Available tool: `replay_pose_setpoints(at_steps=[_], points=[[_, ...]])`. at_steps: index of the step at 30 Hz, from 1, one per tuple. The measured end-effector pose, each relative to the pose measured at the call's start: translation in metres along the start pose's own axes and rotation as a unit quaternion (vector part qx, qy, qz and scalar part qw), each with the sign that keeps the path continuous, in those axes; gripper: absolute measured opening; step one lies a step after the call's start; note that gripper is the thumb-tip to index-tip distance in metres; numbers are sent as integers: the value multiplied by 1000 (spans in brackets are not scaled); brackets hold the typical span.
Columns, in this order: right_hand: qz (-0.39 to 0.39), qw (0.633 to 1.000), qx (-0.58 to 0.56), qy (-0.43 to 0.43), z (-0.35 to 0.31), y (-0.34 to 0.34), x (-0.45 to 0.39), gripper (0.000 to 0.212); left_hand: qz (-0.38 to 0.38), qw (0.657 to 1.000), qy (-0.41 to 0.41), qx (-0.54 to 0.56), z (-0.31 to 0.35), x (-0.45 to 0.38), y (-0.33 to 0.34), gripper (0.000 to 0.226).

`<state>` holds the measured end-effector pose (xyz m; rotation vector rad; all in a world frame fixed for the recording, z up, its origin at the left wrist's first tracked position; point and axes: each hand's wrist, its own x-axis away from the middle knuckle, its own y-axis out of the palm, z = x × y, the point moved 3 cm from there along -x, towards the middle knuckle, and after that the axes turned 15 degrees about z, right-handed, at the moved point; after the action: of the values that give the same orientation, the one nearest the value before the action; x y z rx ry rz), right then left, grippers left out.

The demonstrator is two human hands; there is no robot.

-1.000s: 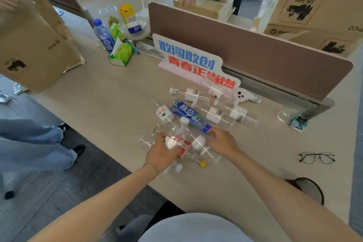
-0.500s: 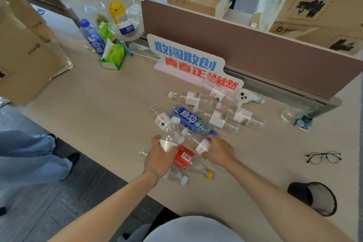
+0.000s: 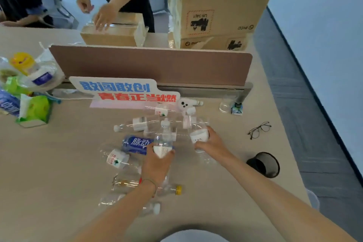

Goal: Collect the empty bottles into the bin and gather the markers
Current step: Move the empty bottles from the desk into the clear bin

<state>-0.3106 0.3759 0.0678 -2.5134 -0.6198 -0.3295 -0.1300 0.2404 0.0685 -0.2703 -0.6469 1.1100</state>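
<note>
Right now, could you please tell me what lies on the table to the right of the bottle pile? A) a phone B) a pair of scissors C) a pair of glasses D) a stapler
C: a pair of glasses lies folded open on the table, right of the bottles.

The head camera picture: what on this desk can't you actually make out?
- Markers: none visible in the head view; the desk divider hides whatever lies behind it.
- Black mesh bin: desk edge cuts it off, contents unseen.
- Bottle with the yellow cap: left hand and wrist cover its label.
- Clear bottle in the right hand: label print blurred, unreadable.
- Blue bottle: cut by the left frame edge.
</note>
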Motion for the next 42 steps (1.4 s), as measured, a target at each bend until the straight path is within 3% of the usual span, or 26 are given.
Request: replay_pose_setpoints(at_steps=[7, 13, 17, 21, 27, 33, 42], points=[[110, 989, -94, 18, 38, -128, 8, 67, -64, 993, 100, -18, 55, 45, 104, 66], [204, 966, -156, 20, 93, -236, 25, 53, -114, 981, 154, -40, 107, 138, 180, 39], [247, 947, -199, 56, 150, -302, 50, 39, -150, 969, 187, -67, 117, 198, 238, 34], [290, 920, -232, 128, 230, -360, 80, 42, -207, 953, 198, -97, 104, 256, 299, 34], [308, 889, -226, 252, 352, -417, 121, 50, -283, 922, 217, -152, 79, 332, 359, 38], [352, 860, -209, 306, 411, -459, 143, 70, -312, 900, 230, -200, 62, 365, 396, 55], [388, 838, -233, 303, 435, -492, 167, 39, -360, 869, 224, -256, 58, 404, 453, 61]])
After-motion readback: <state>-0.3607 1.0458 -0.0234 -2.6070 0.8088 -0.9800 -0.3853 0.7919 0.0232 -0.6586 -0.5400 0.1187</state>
